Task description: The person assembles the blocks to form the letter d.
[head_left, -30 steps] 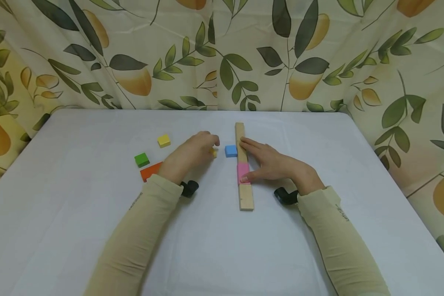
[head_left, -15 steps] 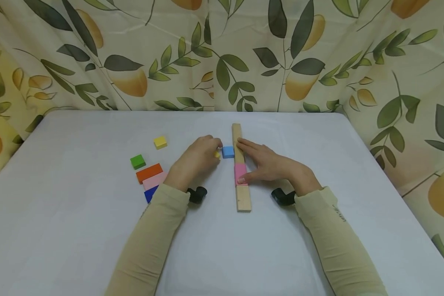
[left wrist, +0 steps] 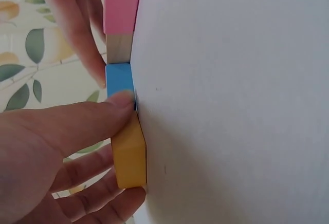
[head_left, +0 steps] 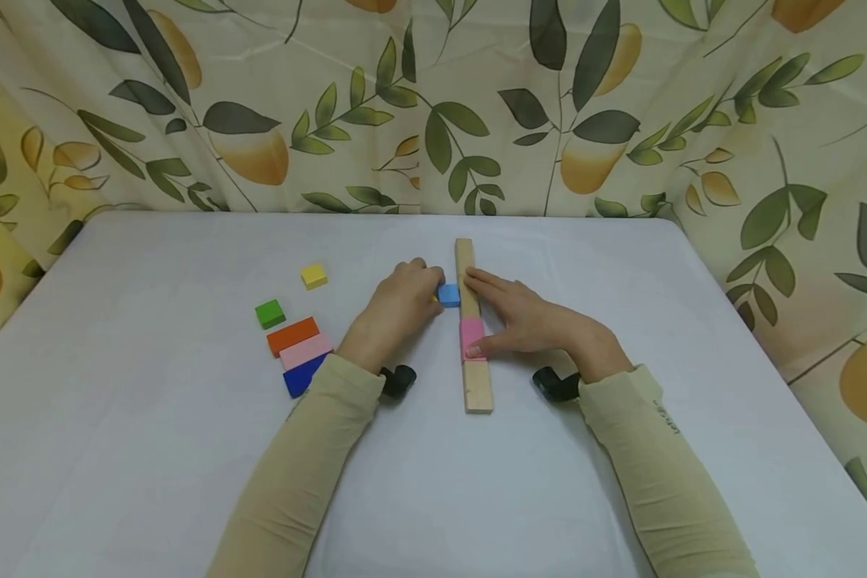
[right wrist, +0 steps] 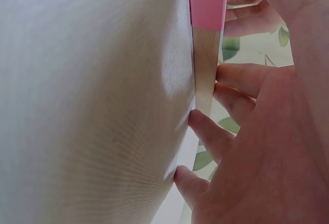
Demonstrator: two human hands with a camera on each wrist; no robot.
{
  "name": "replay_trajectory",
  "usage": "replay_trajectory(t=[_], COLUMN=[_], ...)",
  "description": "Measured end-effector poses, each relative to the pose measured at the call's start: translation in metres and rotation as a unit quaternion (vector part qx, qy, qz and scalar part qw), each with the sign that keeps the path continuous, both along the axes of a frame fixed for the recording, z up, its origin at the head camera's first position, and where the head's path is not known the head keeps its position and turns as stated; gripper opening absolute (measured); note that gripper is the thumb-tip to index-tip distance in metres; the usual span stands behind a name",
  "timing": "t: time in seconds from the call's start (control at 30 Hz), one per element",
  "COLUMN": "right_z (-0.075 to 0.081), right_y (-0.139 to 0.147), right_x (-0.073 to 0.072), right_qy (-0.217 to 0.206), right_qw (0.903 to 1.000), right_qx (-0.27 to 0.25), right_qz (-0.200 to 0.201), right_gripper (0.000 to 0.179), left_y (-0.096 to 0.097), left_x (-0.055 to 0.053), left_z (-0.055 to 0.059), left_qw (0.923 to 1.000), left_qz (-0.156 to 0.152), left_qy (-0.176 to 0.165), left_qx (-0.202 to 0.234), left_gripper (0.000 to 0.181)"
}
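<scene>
My left hand point(head_left: 400, 305) pinches a yellow block point(left wrist: 131, 165), thumb along its near side and fingers behind. The block's end meets a small blue block point(head_left: 449, 295), and the thumb tip reaches that joint. On its other side the blue block sits against a row running away from me: a long plain wooden block point(head_left: 466, 255), a pink block point(head_left: 470, 333) and another plain wooden block point(head_left: 478, 389). From the right, my right hand point(head_left: 535, 321) steadies the row, straight fingertips along the far wooden block and thumb on the pink one.
Left of my left hand lie a yellow block point(head_left: 314, 275), a green block point(head_left: 270, 313) and an orange block point(head_left: 293, 336). A light pink block point(head_left: 306, 351) and a dark blue block point(head_left: 305, 376) are lined up beside the orange one. A leaf-patterned curtain point(head_left: 318, 72) hangs behind the white table.
My left hand has moved right with the yellow block, bringing it up to the blue block. The pink and dark blue blocks have come out from behind the left arm. My right hand stays put.
</scene>
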State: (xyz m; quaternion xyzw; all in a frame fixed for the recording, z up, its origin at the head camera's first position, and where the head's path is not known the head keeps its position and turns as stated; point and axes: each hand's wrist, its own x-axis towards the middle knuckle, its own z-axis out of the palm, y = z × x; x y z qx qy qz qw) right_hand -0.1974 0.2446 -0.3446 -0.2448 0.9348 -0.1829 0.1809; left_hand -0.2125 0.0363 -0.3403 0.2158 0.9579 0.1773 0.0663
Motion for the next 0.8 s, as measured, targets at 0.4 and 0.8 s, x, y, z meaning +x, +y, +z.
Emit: replay_trajectory(t=[0.4,0.8], right_z=[-0.001,0.0], right_y=[0.001,-0.001], right_x=[-0.001,0.0], right_qy=[0.004,-0.001], right_qw=[1.0,1.0], right_qx=[-0.007,0.001], right_qz=[0.001,-0.001], right_gripper=[0.105,0.105], left_y=[0.004,-0.023], left_x=[0.005,-0.005], left_z=[-0.001,0.017], left_qw=[0.9996,0.996], left_qz=[0.01,0.04], left_qy=[0.023,-0.075], left_qx=[-0.012,0.026], left_gripper=[0.033,0.047])
